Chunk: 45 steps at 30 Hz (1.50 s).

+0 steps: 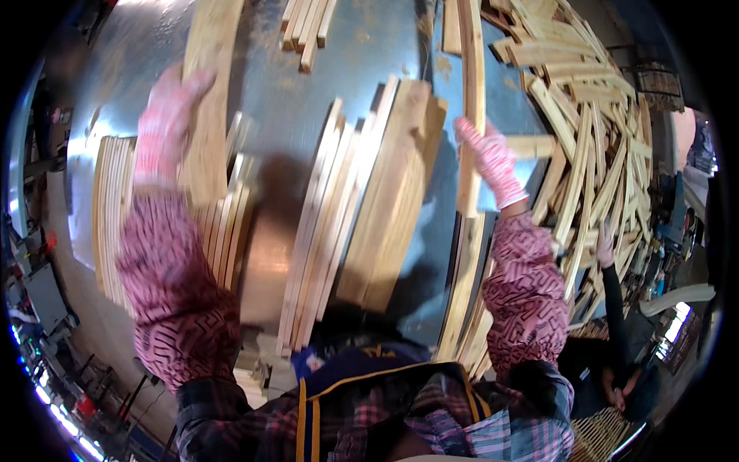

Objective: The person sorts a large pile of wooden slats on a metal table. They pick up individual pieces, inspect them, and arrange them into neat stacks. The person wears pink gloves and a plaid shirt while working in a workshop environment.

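Observation:
Both my hands wear pink-and-white knit gloves, with pink patterned sleeves over the forearms. At the upper left, my left hand grips the left edge of a wide wooden board, the thumb lying on its face. On the right, my right hand is closed round a long narrow wooden strip that points away from me; some fingers are hidden. Under the wide board sits a row of thin wooden strips. Between my arms lie more strips and a stack of wider boards.
The pieces rest on a shiny metal table. A big jumbled heap of wooden strips fills the right side, where another person's hand reaches in. Several short strips lie at the far side. Another row of strips stands at the left.

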{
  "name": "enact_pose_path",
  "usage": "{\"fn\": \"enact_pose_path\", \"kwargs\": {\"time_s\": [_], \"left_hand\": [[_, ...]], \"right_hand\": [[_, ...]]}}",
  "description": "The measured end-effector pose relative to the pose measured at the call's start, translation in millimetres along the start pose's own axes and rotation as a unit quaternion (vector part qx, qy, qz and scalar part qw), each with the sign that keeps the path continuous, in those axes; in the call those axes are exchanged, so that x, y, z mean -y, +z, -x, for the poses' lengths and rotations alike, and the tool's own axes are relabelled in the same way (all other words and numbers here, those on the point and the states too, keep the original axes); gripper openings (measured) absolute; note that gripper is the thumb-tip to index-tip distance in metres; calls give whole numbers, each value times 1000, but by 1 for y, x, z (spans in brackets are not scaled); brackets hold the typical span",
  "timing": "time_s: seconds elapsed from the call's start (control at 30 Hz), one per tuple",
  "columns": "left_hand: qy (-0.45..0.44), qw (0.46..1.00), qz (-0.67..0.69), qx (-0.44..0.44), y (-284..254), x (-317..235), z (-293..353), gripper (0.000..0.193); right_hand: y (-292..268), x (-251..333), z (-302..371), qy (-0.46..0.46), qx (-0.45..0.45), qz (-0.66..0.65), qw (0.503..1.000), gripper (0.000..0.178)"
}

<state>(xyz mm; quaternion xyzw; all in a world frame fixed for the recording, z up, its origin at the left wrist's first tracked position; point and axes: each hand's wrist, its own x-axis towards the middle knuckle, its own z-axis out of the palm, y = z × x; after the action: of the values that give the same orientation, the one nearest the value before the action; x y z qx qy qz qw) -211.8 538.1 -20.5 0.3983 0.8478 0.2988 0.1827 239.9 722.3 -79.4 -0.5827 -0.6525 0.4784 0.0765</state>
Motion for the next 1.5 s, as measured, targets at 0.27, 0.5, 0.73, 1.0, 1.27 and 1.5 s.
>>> {"fn": "enact_pose_path", "kwargs": {"time_s": [0.27,0.5,0.73,1.0,1.27,1.5], "left_hand": [[-163,898,-395,-101,-42,139,352,56],[-427,852,-304,3,-64,139,369,71],[-35,989,-91,-112,-3,90,351,93],[-58,955,-173,235,152,12,330,119],[-33,955,-158,248,134,27,319,115],[-10,949,-131,287,123,12,318,111]], "right_hand": [[149,-15,181,137,-25,239,961,113],[173,-52,193,135,-116,117,977,100],[187,-46,167,226,-129,132,956,109],[174,-45,174,157,-45,28,986,84],[192,-108,166,-43,29,-171,984,45],[187,-131,169,51,169,-710,682,62]]}}
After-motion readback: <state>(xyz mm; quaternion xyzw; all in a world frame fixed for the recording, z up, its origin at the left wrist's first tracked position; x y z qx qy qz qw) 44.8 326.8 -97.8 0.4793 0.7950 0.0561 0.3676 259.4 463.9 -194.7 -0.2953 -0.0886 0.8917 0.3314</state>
